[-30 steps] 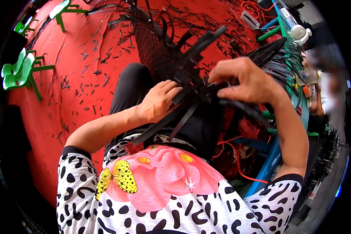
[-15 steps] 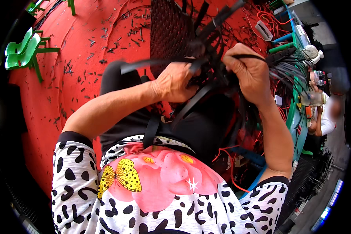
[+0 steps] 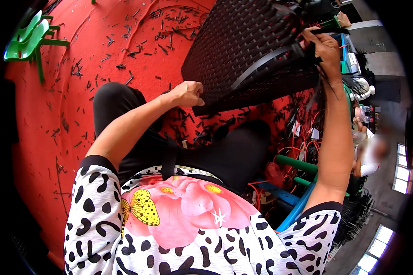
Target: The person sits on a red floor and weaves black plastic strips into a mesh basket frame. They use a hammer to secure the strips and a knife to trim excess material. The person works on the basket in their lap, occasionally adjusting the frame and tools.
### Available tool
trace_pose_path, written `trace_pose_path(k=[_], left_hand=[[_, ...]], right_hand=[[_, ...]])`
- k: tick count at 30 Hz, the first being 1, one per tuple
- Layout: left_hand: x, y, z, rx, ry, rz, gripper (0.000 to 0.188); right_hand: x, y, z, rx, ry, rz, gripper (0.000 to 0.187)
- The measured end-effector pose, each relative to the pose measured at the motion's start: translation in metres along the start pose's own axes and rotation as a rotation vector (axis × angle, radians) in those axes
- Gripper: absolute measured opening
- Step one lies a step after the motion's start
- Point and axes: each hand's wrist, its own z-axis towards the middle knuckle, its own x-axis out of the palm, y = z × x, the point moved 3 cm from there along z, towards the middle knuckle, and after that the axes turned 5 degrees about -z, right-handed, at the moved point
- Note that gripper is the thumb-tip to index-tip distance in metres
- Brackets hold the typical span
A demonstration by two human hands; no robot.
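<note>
The right hand is raised and stretched forward, its fingers bent narrow and pinched on a flat, black, flexible strip, whose free end sticks out to the right just past the knuckles. To the left of this hand, directly beside its fingertips, stands the large, dark brown, box-shaped piece of woven flat strands, tilted, with its upper part running out of view beyond the hand. More dark loose strands tangle around the fingertips, and below the wrist a few thin ends hang down. The left hand is lower and nearer the body, its fingers curled into a loose, narrow shape at the lower left corner of the woven piece; whether it touches that corner or holds anything, I cannot tell. A long, glossy, grey-looking flat band slants over the weave between the two hands. Left of and beyond the left hand spreads a bright red floor covering, littered with short black scraps; far off on that side stand green plastic chairs. Below the right forearm lie a round green bar and red-orange cables, and well beyond its outer side is another person in white.
</note>
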Motion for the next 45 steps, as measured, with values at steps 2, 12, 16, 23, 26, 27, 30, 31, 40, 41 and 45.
trace_pose_path(k=[2, 12, 16, 23, 26, 27, 30, 31, 40, 41, 45], left_hand=[[0.03, 0.004, -0.011, -0.027, -0.032, 0.031, 0.037], [0.025, -0.024, -0.02, 0.184, -0.246, 0.051, 0.038], [0.042, -0.044, -0.022, 0.394, -0.287, 0.115, 0.047], [0.035, -0.095, -0.025, 0.602, -0.529, 0.144, 0.042], [0.032, -0.104, -0.028, 0.746, -0.659, 0.076, 0.04], [0.032, -0.107, -0.028, 0.75, -0.631, 0.103, 0.04], [0.031, -0.109, -0.029, 0.745, -0.569, 0.153, 0.039], [0.033, -0.106, -0.028, 0.73, -0.565, 0.151, 0.039], [0.033, -0.128, -0.046, 0.798, -0.654, 0.069, 0.037], [0.029, -0.132, -0.051, 0.801, -0.596, 0.024, 0.034], [0.024, -0.138, -0.06, 0.928, -0.553, 0.149, 0.034]], right_hand=[[-0.023, 0.0, -0.001, -0.359, 0.004, -0.489, 0.015], [-0.006, 0.037, -0.092, 0.067, -0.181, 0.019, 0.021], [0.064, 0.046, -0.105, 0.041, -0.088, -0.007, 0.022], [0.068, 0.045, -0.113, 0.02, -0.153, 0.075, 0.018], [0.071, 0.048, -0.125, 0.029, -0.134, 0.053, 0.013], [0.071, 0.047, -0.133, 0.06, -0.132, 0.093, 0.008], [0.072, 0.049, -0.144, -0.056, -0.109, 0.041, 0.006], [0.074, 0.056, -0.144, -0.057, -0.11, 0.044, 0.003], [0.072, 0.054, -0.15, -0.199, -0.005, -0.039, 0.006], [0.073, 0.054, -0.151, -0.198, 0.005, -0.051, 0.007], [0.071, 0.056, -0.154, -0.191, 0.025, -0.063, 0.009]])
